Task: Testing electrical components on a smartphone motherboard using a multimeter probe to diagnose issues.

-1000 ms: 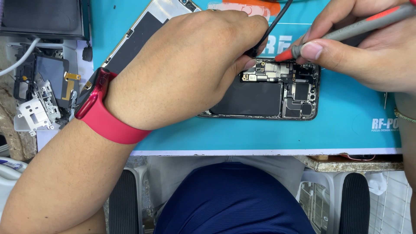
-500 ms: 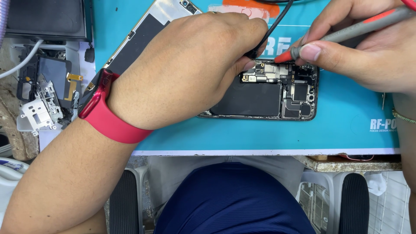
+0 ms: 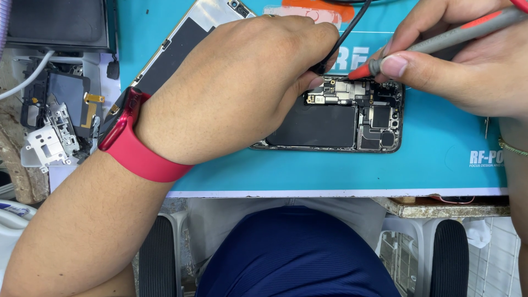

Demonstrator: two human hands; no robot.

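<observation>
Compared with the frames half a second and one second earlier, the scene is almost unchanged: both hands hold their positions over the opened black smartphone body (image 3: 330, 124), and only the view has shifted slightly.

The left hand (image 3: 236, 82), wearing a red watch with a red strap (image 3: 137, 146) on the wrist, lies curled over the left part of the phone. Its fingers are closed around a black probe with a black cable (image 3: 349, 33), the tip pressed down near the upper edge of the phone's exposed circuit board (image 3: 352, 93).

The right hand (image 3: 462, 66) grips a grey pen-shaped probe with a red tip (image 3: 440, 41) between thumb and fingers. The red tip touches the upper edge of the same board, just beside the black probe's tip.

The phone lies flat on a turquoise rectangular work mat (image 3: 440, 170), its long side parallel to the mat's near edge. A bare strip of mat runs between phone and near edge, and a wider bare area lies to the right of the phone, under the right wrist. A detached phone panel with a silver frame and dark face (image 3: 181, 44) lies tilted at the mat's upper left, partly under the left hand.

Beyond the mat's left edge, loose metal brackets and small phone parts (image 3: 55, 126) crowd the bench, with a white cable (image 3: 25, 77) across them. The near bench edge (image 3: 440, 206) is chipped.
</observation>
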